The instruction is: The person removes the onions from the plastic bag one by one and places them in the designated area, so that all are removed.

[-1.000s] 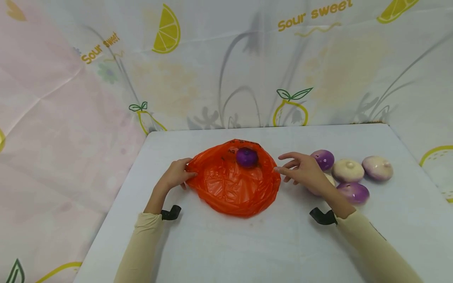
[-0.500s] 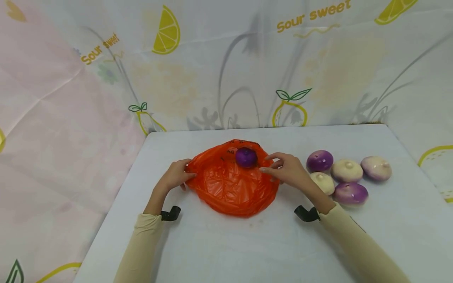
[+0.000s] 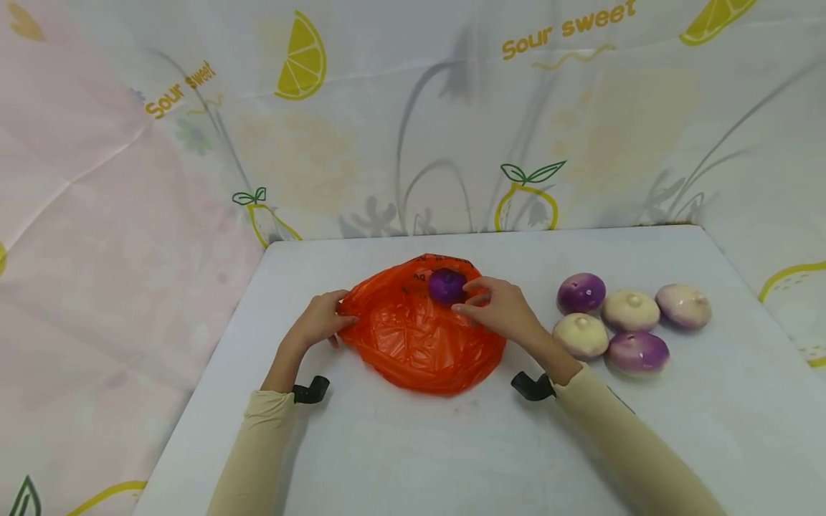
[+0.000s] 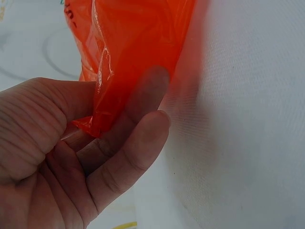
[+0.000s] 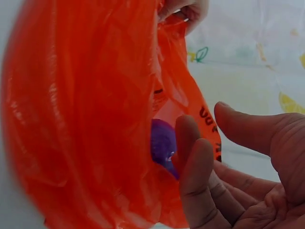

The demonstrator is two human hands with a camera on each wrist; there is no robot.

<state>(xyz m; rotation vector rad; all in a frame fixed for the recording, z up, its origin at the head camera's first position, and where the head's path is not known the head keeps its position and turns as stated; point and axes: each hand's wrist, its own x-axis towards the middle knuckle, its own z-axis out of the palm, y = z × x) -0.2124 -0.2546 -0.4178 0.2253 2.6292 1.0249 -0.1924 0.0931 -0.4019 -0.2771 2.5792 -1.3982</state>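
Observation:
An orange-red plastic bag lies with its mouth open on the white table. Inside it, toward the back, sits a round purple vegetable, like an onion or turnip. My left hand pinches the bag's left edge; in the left wrist view the thumb and fingers have the plastic between them. My right hand reaches over the bag's right rim, fingertips close to the purple vegetable. The right wrist view shows that hand's thumb and fingers spread apart, with nothing between them, and the vegetable partly hidden by plastic.
To the right of the bag, several more purple and cream vegetables lie grouped on the table. Behind the table hangs a cloth printed with lemons and lettering. Each wrist wears a black strap mount.
My right hand has moved left, from beside the grouped vegetables to over the bag's right side, near the purple vegetable inside. The left hand stays at the bag's edge.

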